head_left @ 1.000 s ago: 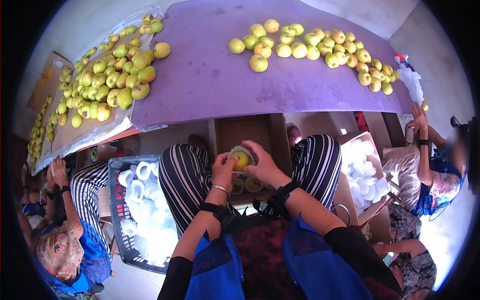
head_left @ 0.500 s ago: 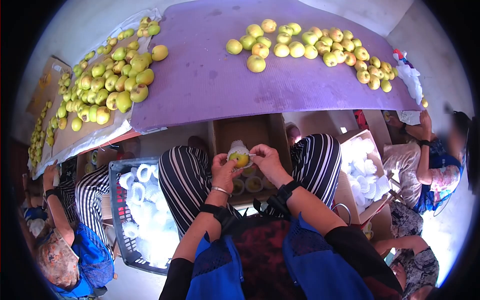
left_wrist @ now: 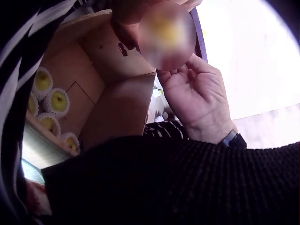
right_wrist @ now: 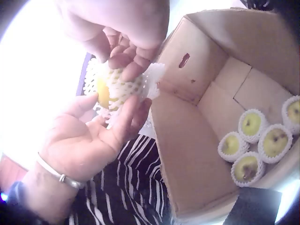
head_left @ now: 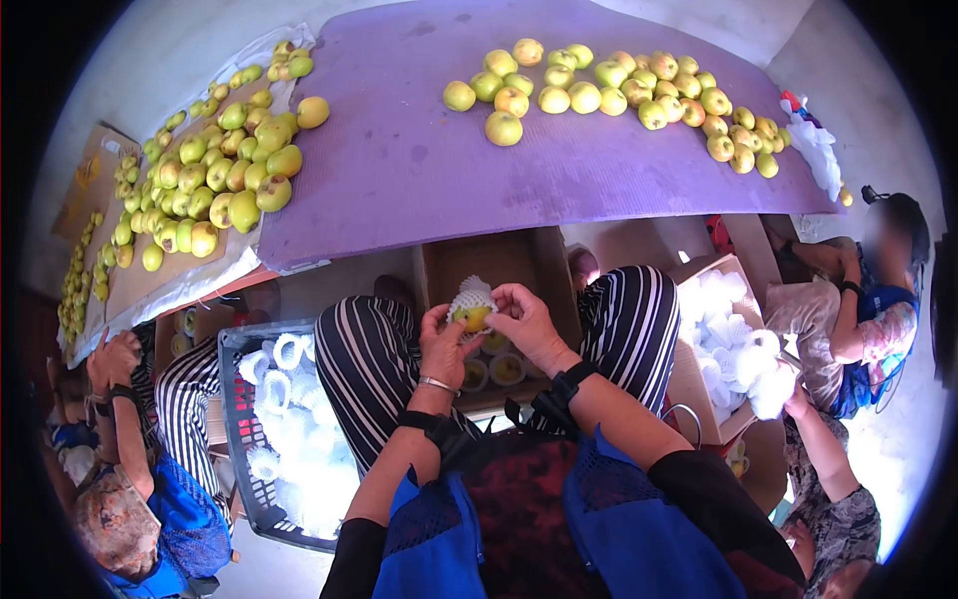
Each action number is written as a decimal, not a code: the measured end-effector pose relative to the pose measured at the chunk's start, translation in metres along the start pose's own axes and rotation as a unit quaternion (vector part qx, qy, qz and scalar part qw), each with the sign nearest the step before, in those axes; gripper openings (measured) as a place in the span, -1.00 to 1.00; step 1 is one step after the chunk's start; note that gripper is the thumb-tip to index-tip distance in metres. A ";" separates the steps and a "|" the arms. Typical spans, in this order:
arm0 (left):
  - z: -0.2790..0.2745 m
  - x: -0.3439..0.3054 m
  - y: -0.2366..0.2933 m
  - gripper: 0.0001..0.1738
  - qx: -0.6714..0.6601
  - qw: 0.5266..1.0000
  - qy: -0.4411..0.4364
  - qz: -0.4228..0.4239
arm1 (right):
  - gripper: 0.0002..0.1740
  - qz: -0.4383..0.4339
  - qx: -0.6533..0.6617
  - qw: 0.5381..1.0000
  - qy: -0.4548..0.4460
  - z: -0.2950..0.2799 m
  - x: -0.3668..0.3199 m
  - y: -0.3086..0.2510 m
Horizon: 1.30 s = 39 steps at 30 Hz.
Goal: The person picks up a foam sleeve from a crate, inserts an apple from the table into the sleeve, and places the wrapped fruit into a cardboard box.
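A yellow-green apple (head_left: 473,321) sits partly inside a white foam net (head_left: 471,293) above the cardboard box, between my two hands. My left hand (head_left: 445,349), with a bracelet at its wrist, holds the apple in its net from the left and below. From the other side my right hand (head_left: 531,327) pinches the net's edge. The right wrist view shows the net (right_wrist: 125,88) stretched round the apple, some yellow skin bare on the left, and its loose end flaring to the right. A round blur covers the apple in the left wrist view.
Netted apples (right_wrist: 252,125) lie in the cardboard box (right_wrist: 187,140) at my knees. Foam nets fill a dark crate (head_left: 239,439) on my left and a carton (head_left: 699,399) on my right. Loose apples (head_left: 584,97) lie on the purple-covered table (head_left: 399,190). People sit on both sides.
The foam net now covers more of the apple and stands up in a peak beyond it. My right hand has shifted its hold on the net. A person's hand at right now holds foam nets.
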<state>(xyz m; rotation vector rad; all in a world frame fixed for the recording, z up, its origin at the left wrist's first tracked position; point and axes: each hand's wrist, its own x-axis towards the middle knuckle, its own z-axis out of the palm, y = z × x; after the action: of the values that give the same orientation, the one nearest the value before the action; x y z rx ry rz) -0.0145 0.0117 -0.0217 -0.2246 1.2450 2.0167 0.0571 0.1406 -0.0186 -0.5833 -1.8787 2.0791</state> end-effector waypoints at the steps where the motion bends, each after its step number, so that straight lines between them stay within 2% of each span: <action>1: -0.001 0.001 -0.002 -0.53 -0.010 1.000 -0.003 -0.002 | -0.69 -0.014 -0.063 0.998 0.009 0.000 0.000 0.001; 4: -0.001 -0.002 0.000 -0.48 0.000 1.000 -0.024 -0.010 | -0.59 -0.012 -0.106 0.994 0.007 -0.003 0.003 0.007; 7: -0.003 -0.003 0.000 -0.43 0.015 0.999 -0.042 -0.013 | -0.53 -0.053 -0.181 0.982 -0.006 -0.004 0.002 0.000; 11: -0.010 0.003 -0.006 -0.39 0.002 0.998 -0.052 -0.019 | -0.47 -0.057 -0.203 0.977 -0.013 -0.002 -0.001 -0.008; 14: -0.010 0.002 -0.008 -0.48 0.029 0.998 -0.062 -0.006 | -0.44 -0.055 -0.192 0.980 -0.024 -0.003 0.000 -0.008; 16: -0.008 0.002 -0.004 -0.54 -0.010 0.998 -0.046 -0.035 | -0.43 -0.044 -0.192 0.980 -0.029 -0.004 0.000 -0.007; 20: -0.011 0.003 -0.006 -0.62 -0.020 0.999 -0.037 -0.034 | -0.45 -0.039 -0.190 0.980 -0.036 -0.004 0.000 -0.004; 22: -0.013 0.006 -0.009 -0.60 -0.010 0.998 -0.051 -0.035 | -0.47 -0.047 -0.183 0.982 -0.028 -0.003 0.000 -0.002; 25: -0.013 0.006 -0.012 -0.56 0.038 0.997 -0.060 -0.034 | -0.47 -0.097 -0.238 0.966 -0.024 -0.001 -0.001 0.003; 28: -0.010 0.003 -0.009 -0.52 0.054 0.997 -0.036 -0.035 | -0.49 -0.037 -0.179 0.981 -0.069 0.000 -0.003 -0.003; 31: -0.008 0.003 -0.008 -0.50 0.004 0.999 -0.013 -0.029 | -0.56 -0.037 -0.128 0.991 -0.023 0.003 -0.003 -0.002; 34: -0.005 0.002 -0.008 -0.49 -0.046 0.999 -0.003 -0.014 | -0.68 -0.035 -0.197 0.979 0.031 0.005 -0.005 -0.005; 37: -0.006 0.002 -0.006 -0.48 -0.032 0.998 -0.004 -0.049 | -0.78 0.061 -0.088 0.994 0.034 0.003 0.002 0.017; 39: -0.007 0.002 -0.005 -0.48 -0.006 0.998 -0.014 -0.067 | -0.82 0.066 -0.061 0.995 0.042 0.002 0.002 0.020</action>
<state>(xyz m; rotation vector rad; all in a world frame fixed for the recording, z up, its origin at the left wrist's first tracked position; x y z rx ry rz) -0.0143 0.0081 -0.0298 -0.2777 1.1681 1.9062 0.0558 0.1373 -0.0384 -0.8309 -1.9776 1.9945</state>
